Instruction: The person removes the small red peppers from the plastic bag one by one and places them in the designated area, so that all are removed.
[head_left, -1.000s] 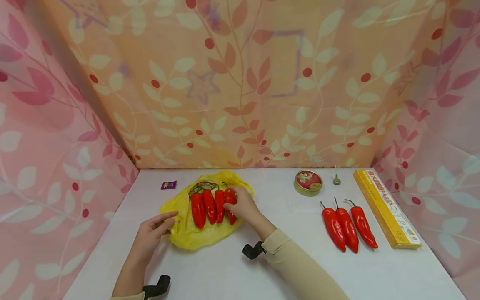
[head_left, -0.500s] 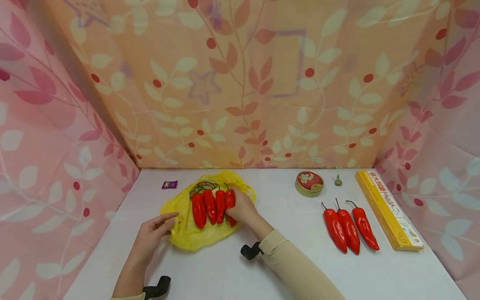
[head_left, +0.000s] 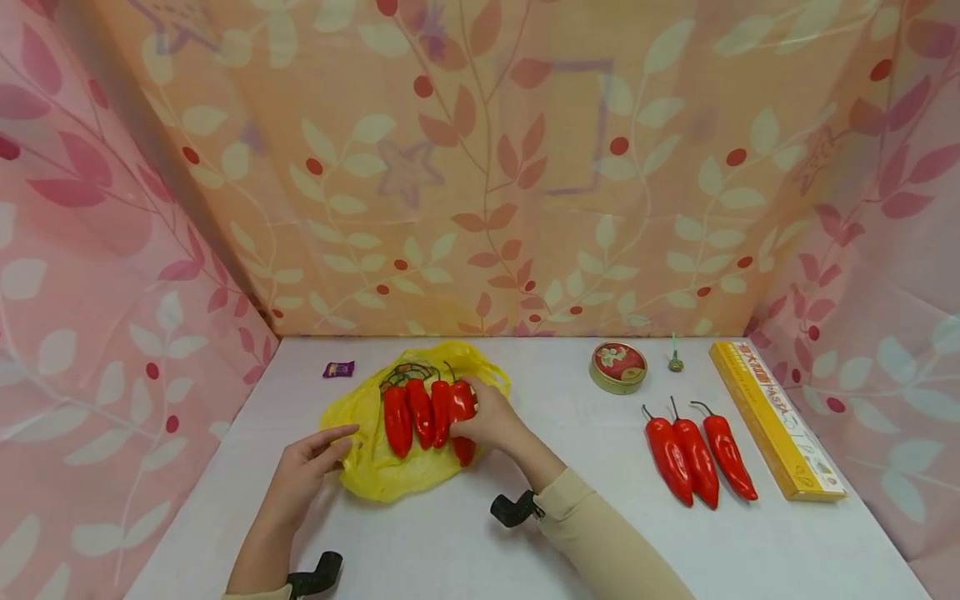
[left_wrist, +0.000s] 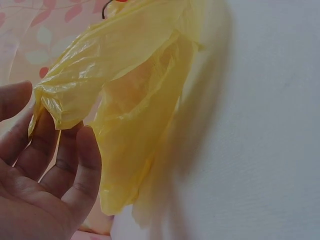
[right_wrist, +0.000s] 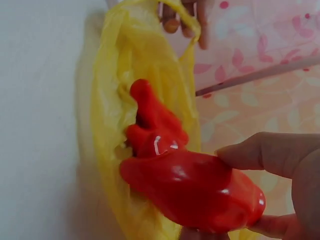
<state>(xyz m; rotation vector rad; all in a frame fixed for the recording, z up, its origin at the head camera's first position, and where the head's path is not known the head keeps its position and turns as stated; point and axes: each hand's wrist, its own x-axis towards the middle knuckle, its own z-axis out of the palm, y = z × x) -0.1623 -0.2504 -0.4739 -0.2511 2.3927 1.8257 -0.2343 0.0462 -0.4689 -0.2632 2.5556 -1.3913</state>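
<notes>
White table (head_left: 525, 533) carried everything, leaf-print cloth walls around it. Long yellow pasta box (head_left: 776, 419) lay at the far right. Yellow plastic bag (head_left: 390, 471) sat left of centre with four red peppers on it; three more peppers (head_left: 697, 454) lay beside the box. Left hand (head_left: 303, 471) pinched the bag's edge (fingers seen curled on it in the wrist view). Right hand (head_left: 491, 421) gripped the rightmost pepper (head_left: 462, 406), lifted slightly over the bag. Round tin (head_left: 618, 367) stood behind the three peppers, small purple wrapper (head_left: 338, 368) far left.
</notes>
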